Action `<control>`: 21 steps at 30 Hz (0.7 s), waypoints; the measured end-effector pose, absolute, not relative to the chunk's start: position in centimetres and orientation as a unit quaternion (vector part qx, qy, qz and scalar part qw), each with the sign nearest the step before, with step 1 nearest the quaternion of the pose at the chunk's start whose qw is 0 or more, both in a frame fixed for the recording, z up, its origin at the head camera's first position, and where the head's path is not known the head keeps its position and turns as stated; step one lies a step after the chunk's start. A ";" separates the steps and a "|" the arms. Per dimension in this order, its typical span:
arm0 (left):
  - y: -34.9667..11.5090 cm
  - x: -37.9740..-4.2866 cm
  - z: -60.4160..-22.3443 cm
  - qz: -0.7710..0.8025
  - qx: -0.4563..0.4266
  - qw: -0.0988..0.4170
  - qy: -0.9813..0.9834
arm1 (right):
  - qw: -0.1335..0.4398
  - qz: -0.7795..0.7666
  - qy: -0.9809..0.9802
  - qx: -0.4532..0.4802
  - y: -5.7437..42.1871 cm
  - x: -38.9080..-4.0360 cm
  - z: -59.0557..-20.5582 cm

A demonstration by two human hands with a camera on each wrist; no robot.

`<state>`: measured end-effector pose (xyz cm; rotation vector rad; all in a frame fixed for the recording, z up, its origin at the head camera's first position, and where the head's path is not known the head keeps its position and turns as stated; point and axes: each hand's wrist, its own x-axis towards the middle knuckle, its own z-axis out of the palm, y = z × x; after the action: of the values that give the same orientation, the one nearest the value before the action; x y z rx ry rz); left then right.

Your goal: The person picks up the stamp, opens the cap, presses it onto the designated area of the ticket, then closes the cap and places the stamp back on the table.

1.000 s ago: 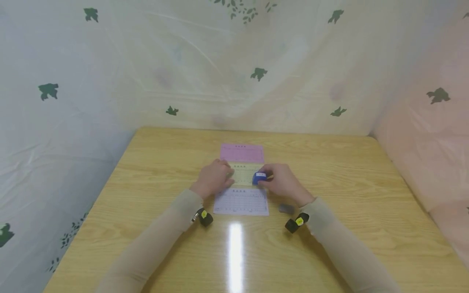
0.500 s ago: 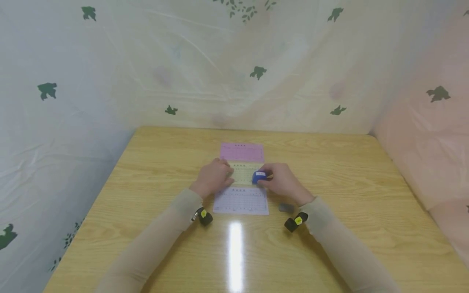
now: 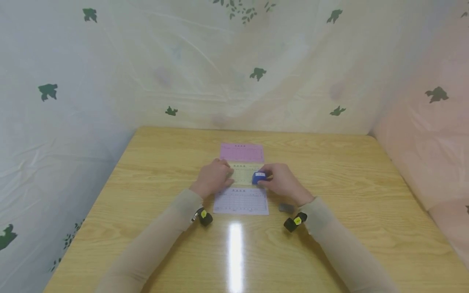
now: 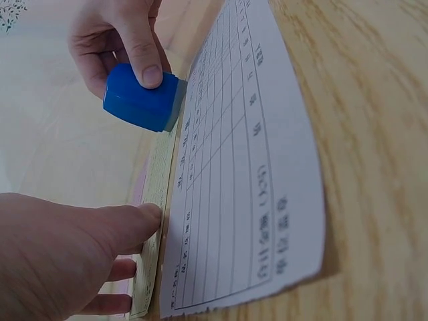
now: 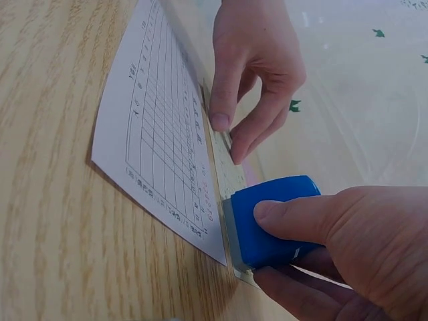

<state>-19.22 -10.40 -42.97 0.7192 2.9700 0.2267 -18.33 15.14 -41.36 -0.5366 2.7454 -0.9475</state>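
Observation:
My right hand (image 3: 281,180) grips a blue stamp (image 5: 275,217) between thumb and fingers. The stamp's grey base faces down onto the right end of a pale yellow form (image 3: 242,176); in the right wrist view it meets the paper. On the left end of that same form rests my left hand (image 3: 214,177), its thumb and fingertips touching the sheet and holding nothing. Closer to me lies a white form (image 3: 241,202) with a printed grid and a ragged short edge. Beyond the yellow one is a pink form (image 3: 242,153).
A small grey cap-like block (image 3: 286,208) sits on the wooden table (image 3: 165,248), just right of the white form and near the right wrist. Each wrist wears a black camera. A pale curtain (image 3: 205,81) with green leaf and bird shapes hangs behind the table.

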 end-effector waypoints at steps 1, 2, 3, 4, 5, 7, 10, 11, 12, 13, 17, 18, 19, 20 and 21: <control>-10.4 -19.2 -43.0 0.074 0.236 0.039 0.968 | 0.095 -0.320 0.925 -0.181 15.1 -18.3 -41.4; -10.4 -19.2 -42.9 0.075 0.236 0.040 0.968 | 0.096 -0.320 0.925 -0.181 15.1 -18.4 -41.4; -10.4 -19.2 -42.9 0.075 0.236 0.041 0.968 | 0.096 -0.320 0.925 -0.182 15.2 -18.4 -41.4; -10.4 -19.2 -42.8 0.077 0.236 0.043 0.968 | 0.095 -0.319 0.925 -0.183 15.2 -18.4 -41.4; -10.4 -19.1 -42.7 0.079 0.235 0.044 0.968 | 0.095 -0.318 0.925 -0.184 15.2 -18.4 -41.4; -10.4 -19.2 -42.8 0.081 0.234 0.044 0.968 | 0.095 -0.317 0.926 -0.183 15.1 -18.4 -41.4; -10.5 -19.2 -43.0 0.079 0.234 0.040 0.968 | 0.095 -0.312 0.928 -0.181 15.0 -18.4 -41.5; -10.5 -19.3 -43.1 0.078 0.235 0.038 0.968 | 0.096 -0.312 0.928 -0.179 15.0 -18.4 -41.5; -10.5 -19.3 -43.3 0.076 0.236 0.037 0.968 | 0.097 -0.312 0.928 -0.178 15.0 -18.4 -41.6; -10.5 -19.3 -43.3 0.076 0.237 0.035 0.968 | 0.098 -0.311 0.929 -0.177 15.0 -18.4 -41.6; -10.5 -19.3 -43.4 0.078 0.235 0.032 0.968 | 0.102 -0.309 0.929 -0.176 15.1 -18.4 -41.7; -10.5 -19.3 -43.4 0.078 0.234 0.031 0.968 | 0.101 -0.309 0.929 -0.176 15.1 -18.4 -41.7; -10.5 -19.3 -43.3 0.079 0.234 0.031 0.969 | 0.101 -0.308 0.929 -0.177 15.1 -18.4 -41.7; -10.5 -19.3 -43.3 0.080 0.234 0.031 0.969 | 0.100 -0.308 0.929 -0.178 15.1 -18.4 -41.7; -10.5 -19.3 -43.3 0.079 0.234 0.031 0.969 | 0.100 -0.308 0.929 -0.179 15.1 -18.5 -41.6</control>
<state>-19.26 -10.51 -43.27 0.7196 2.9845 0.2446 -18.46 15.10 -41.64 -0.5284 2.7464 -0.9095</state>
